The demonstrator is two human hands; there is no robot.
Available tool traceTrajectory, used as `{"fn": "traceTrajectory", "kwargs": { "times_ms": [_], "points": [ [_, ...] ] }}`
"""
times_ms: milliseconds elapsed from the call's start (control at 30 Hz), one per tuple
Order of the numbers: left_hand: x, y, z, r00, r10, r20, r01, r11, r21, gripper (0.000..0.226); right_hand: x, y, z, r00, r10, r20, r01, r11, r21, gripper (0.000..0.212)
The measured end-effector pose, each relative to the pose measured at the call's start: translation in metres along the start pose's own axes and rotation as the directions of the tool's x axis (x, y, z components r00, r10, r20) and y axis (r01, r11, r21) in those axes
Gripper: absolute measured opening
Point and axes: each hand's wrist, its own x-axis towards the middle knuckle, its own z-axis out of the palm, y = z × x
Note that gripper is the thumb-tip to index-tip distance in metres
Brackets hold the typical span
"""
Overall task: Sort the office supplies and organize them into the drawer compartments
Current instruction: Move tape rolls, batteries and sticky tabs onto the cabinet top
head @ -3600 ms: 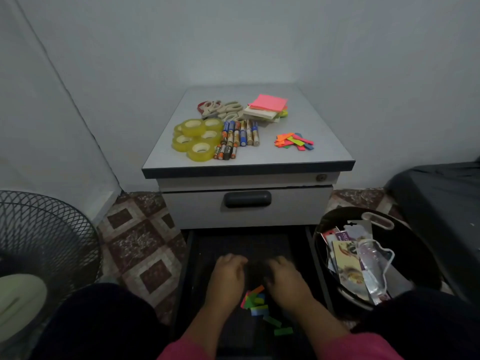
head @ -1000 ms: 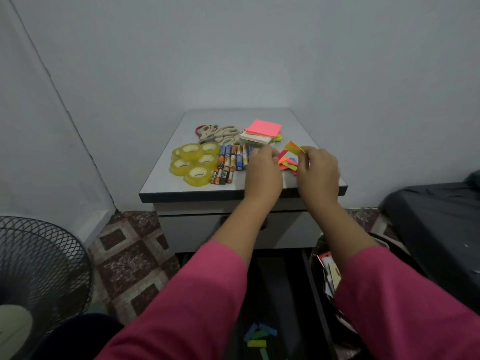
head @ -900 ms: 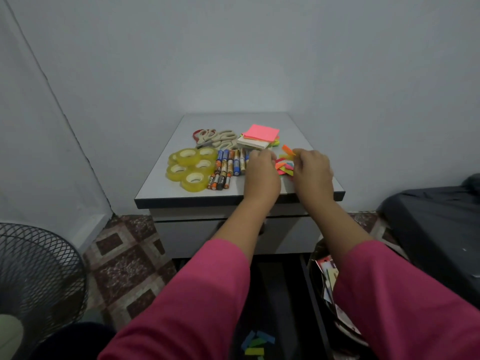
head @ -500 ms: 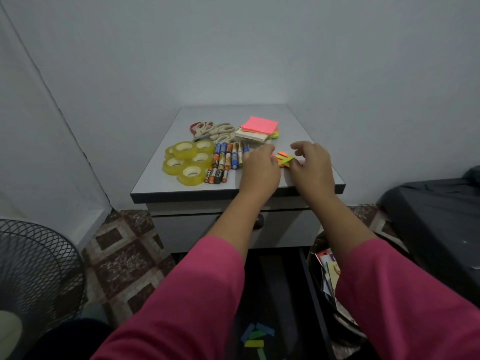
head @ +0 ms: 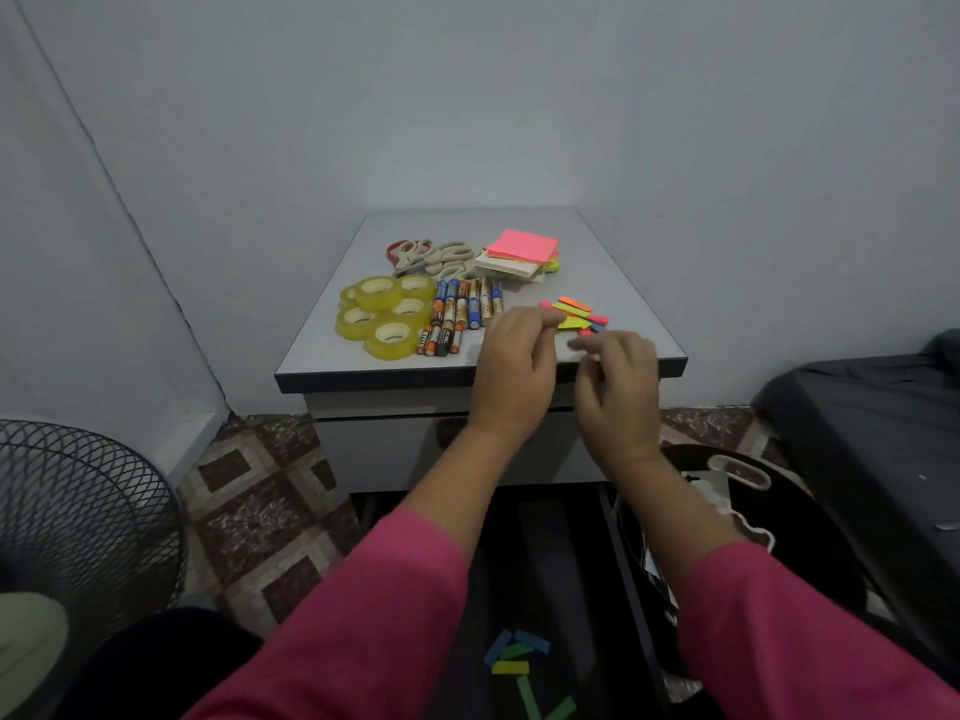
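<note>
Neon sticky flags (head: 574, 314) lie on the cabinet top (head: 623, 283), just beyond both hands. The left hand (head: 514, 371) and right hand (head: 615, 387) hover with loosely curled fingers, and I cannot tell if they pinch anything. More flags (head: 514, 654) lie in the open drawer (head: 550, 537) below.

On the cabinet top (head: 623, 283) the tape rolls (head: 387, 314) lie at the left, batteries (head: 460, 317) just right of them, and sticky flags (head: 574, 314) further right — scissors (head: 431, 254) and note pads (head: 519, 257) sit behind. Below, in the open drawer (head: 613, 553), more flags (head: 514, 659) lie — a fan (head: 78, 522) stands at the left.
</note>
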Motion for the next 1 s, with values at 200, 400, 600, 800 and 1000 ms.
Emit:
{"fn": "traceTrajectory", "kwargs": {
  "times_ms": [200,400,600,800,1000],
  "points": [
    [-0.111,-0.032,-0.008,0.979,-0.163,0.122,0.146,0.979,0.139,0.021,-0.108,0.002,0.009,0.951,0.145,0.273,-0.128,0.989,-0.079,0.024],
    [-0.22,-0.069,-0.029,0.723,-0.487,0.49,0.278,0.854,0.439,0.025,-0.187,0.013,0.01,0.483,0.32,0.815,-0.019,0.934,-0.355,0.032],
    [-0.258,-0.083,-0.033,0.421,-0.752,0.507,0.362,0.652,0.666,0.02,-0.223,0.018,0.017,0.248,0.411,0.877,0.123,0.885,-0.449,0.038],
    [-0.267,-0.081,-0.013,0.33,-0.797,0.505,0.245,0.589,0.77,0.025,-0.237,0.02,0.033,0.255,0.428,0.867,0.159,0.866,-0.474,0.037],
    [-0.275,-0.084,-0.003,0.344,-0.821,0.456,0.267,0.551,0.791,0.027,-0.242,0.021,0.037,0.273,0.476,0.836,0.065,0.858,-0.509,0.039]
  ]
}}
